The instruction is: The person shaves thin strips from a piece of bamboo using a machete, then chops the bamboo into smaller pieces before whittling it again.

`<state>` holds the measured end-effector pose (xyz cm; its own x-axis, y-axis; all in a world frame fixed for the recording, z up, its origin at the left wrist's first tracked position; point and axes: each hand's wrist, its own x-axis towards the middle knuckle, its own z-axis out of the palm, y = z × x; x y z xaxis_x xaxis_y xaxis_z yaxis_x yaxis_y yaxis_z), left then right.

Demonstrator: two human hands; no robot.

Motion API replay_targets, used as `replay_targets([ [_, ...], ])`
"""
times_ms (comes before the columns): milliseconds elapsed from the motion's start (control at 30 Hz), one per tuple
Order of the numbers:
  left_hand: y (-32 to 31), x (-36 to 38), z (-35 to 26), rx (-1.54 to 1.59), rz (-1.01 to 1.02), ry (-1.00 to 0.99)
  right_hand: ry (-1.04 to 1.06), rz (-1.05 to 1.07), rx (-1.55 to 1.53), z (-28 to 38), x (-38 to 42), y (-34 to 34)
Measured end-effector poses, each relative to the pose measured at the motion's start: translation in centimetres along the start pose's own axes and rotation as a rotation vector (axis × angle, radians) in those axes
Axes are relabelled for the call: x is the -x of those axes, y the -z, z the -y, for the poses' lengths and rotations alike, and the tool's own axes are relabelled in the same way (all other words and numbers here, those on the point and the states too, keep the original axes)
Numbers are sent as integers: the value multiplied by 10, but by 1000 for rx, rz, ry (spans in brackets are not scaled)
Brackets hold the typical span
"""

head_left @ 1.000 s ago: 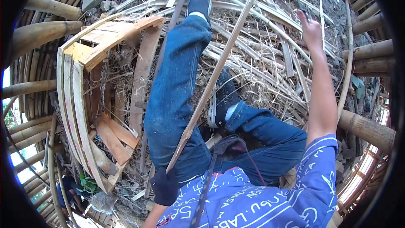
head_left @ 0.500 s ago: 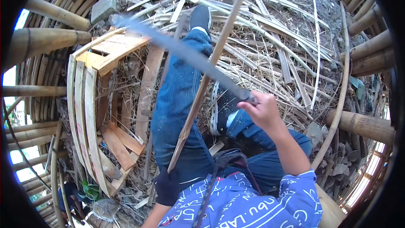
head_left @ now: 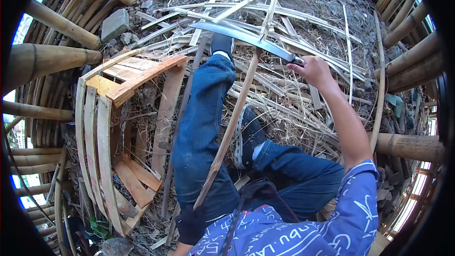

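"What's in your right hand?"

"My right hand (head_left: 315, 70) is closed around the handle of a long curved knife (head_left: 232, 32), the thumb lying along it. The blade points off to my left."

"And the left?"

"My left hand (head_left: 190, 223), in a dark glove, is low by my hip, its fingers wrapped round the near end of a bamboo strip (head_left: 232, 119). The glove is so dark that I can't tell one finger from another."

"Where does the strip go?"

"It slants up and away from me, over my jeans (head_left: 196, 144) and between my feet. The blade crosses it near the far end, where the strip turns paler; from here they look to be touching."

"What's around you?"

"Pale strips (head_left: 246, 4) lie crisscrossed on the ground past my outstretched shoe (head_left: 221, 45), with thin shavings nearer in. To my left there's a slatted wooden crate (head_left: 103, 147), and beyond it a grey block (head_left: 114, 24). Thick bamboo poles (head_left: 52, 61) stick out on both sides."
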<state>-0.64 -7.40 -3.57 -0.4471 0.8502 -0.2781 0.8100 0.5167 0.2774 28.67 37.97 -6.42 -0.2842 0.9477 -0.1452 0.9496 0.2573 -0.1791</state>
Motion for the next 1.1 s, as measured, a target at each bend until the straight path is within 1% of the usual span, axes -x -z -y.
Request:
replay_targets([
  [33, -3, 0, 5, 0, 0, 2, 2, 1, 0, 0, -2, -2],
  [100, -11, 6, 22, 6, 25, -127, -4, -101, -72, 1, -1, -8],
  [133, -7, 6, 18, 2, 26, -129, -26, -83, -92, 6, 0, -9],
  [200, 0, 0, 4, 104, 37, 33, -13, -123, -156, 14, 9, -17],
  [233, -2, -1, 6, 107, 27, 26, 4, -161, -217, 17, 14, -19],
  [267, -6, -1, 13, 72, 12, -53, 143, -238, -237, 20, 23, -16],
  [300, -9, 0, 18, 36, -1, -131, 157, -159, -259, 25, 35, -9],
  [333, -10, 2, 21, 38, -9, -136, 246, -164, -188, 26, 44, -9],
  [400, -13, 3, 22, -17, 4, -81, 408, -186, -63, 38, 65, 8],
  [433, -8, 0, 15, -15, 5, -88, 402, -188, -60, 30, 58, 5],
  [500, 7, -3, -3, 5, 11, 58, 211, -178, 52, 3, 31, 0],
  [533, 4, -3, 0, 12, 12, 51, -66, -9, -62, -2, 16, 14],
  [567, -1, -3, 6, -7, 26, -20, -12, -116, -93, -16, 2, 11],
  [600, -2, -3, 11, -31, 38, -88, -29, -83, -62, -22, 0, -1],
  [633, -1, -7, 3, -26, 20, -90, -37, -64, -30, -18, -5, -2],
  [667, 4, -7, -10, -52, -1, 24, -51, 24, -94, 0, 5, 3],
  [700, 7, -6, -17, -80, -10, 142, -8, 8, -187, 4, 15, -6],
  [767, -6, -3, 2, -63, 4, 155, 265, -83, -219, 25, 43, 1],
  [833, -14, 5, 24, -44, 63, 152, 398, -155, -173, 27, 41, 9],
  [867, -7, 1, 14, -51, 82, 132, 191, 14, -58, 12, 21, 5],
  [900, 3, -6, -9, -84, 68, 145, 47, -49, -28, -5, 1, 0],
  [933, 12, -11, -22, -114, 41, 164, 17, -53, 7, -18, -10, 2],
  [967, 20, -10, -21, -111, 32, 160, -4, -60, 38, -25, -18, 2],
  [1033, 26, -16, -17, -31, 234, 229, -11, -7, 21, -2, -9, 3],
  [1067, 24, -11, -15, -25, 214, 228, 16, 16, -34, 7, 0, 2],
  [1100, 20, -11, -11, -22, 182, 220, 104, -25, -119, 18, 13, 0],
])
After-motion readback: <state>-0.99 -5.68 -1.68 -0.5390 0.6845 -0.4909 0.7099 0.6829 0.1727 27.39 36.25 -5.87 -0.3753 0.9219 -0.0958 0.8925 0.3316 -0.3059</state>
